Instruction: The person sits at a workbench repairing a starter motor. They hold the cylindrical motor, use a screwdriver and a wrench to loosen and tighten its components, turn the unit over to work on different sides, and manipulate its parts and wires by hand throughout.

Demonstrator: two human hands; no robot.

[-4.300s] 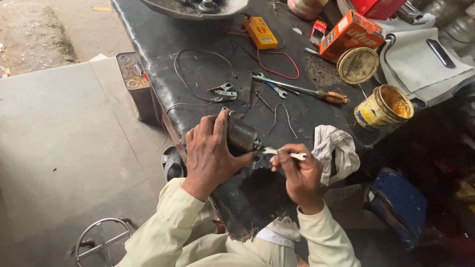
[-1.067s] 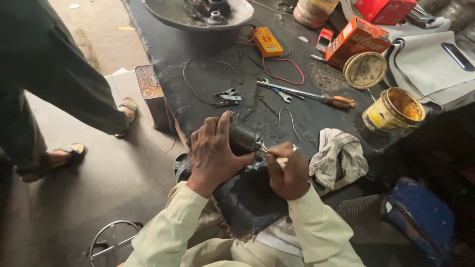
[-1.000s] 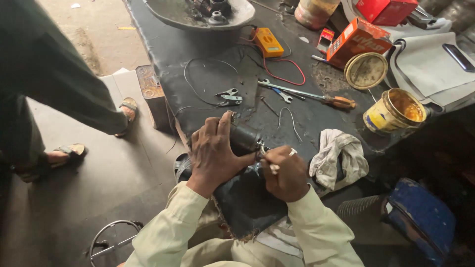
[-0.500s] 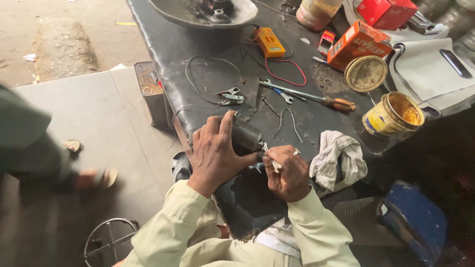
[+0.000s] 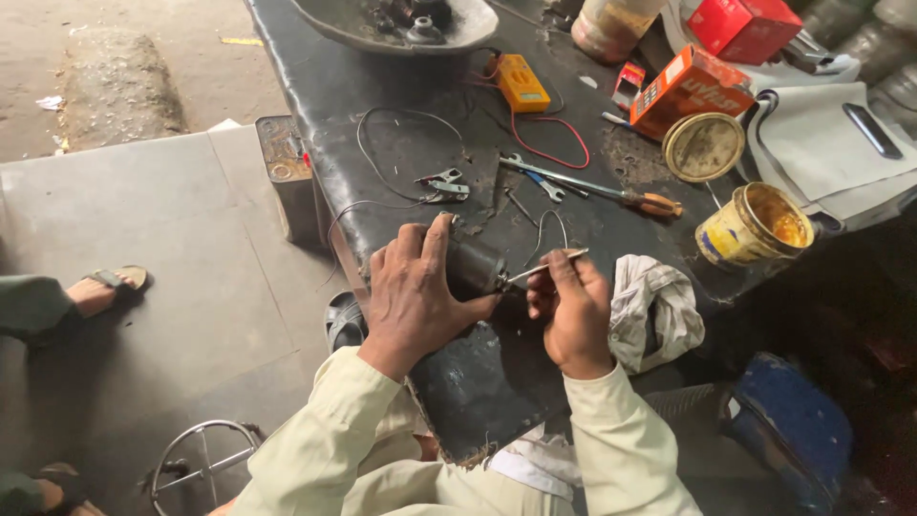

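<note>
Your left hand (image 5: 413, 291) clamps the dark cylindrical part (image 5: 475, 268), right hand (image 5: 571, 311) pinching a thin tool (image 5: 546, 267) at its end: probing step, steady tip next.

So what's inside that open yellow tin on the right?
The yellow tin stands open near its lid. Its inner wall shows a glossy amber-yellow coating, like grease or paste. How deep it goes and the tin's bottom cannot be seen, hidden by the near wall.

Dark matt metal motor (image 5: 475, 268), thin shiny metal tool (image 5: 544, 268), crumpled white cloth rag (image 5: 655, 306), grimy black bench top (image 5: 401, 172).
</note>
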